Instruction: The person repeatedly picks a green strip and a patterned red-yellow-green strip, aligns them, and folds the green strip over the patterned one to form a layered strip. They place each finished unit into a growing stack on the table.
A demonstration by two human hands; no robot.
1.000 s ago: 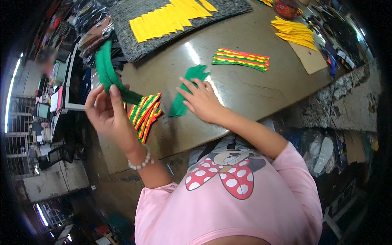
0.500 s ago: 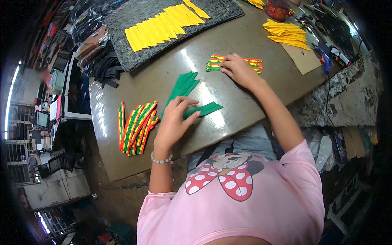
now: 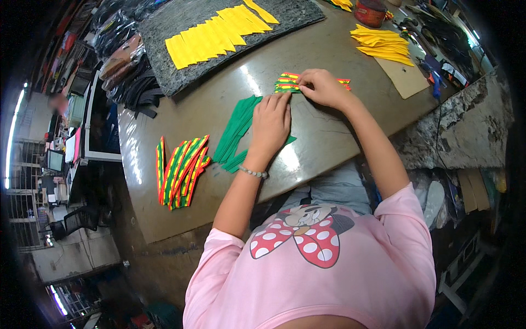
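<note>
At the upper middle of the metal table, a small stack of red, yellow and green patterned strips (image 3: 286, 82) lies sideways. My right hand (image 3: 323, 88) bends over it, thumb and fingers pinched on a patterned strip. Beside its lower edge is my left hand (image 3: 272, 123), fingers stretched out and close together, with the tips at the stack; its thumb is hidden. Flat green strips (image 3: 235, 129) lie under and left of my left hand, some covered by it. A fanned pile of patterned strips (image 3: 183, 172) rests farther left, apart from both hands.
A dark stone slab (image 3: 156, 49) at the back carries a row of yellow strips (image 3: 205, 41). More yellow strips (image 3: 383, 46) lie on brown cardboard (image 3: 405, 82) at the right. A red tin (image 3: 371, 13) stands behind them. Black straps (image 3: 139, 88) lie by the slab.
My left hand has moved up and right from the green strips to the patterned stack. My right hand's fingers have drawn together in a pinch there.
</note>
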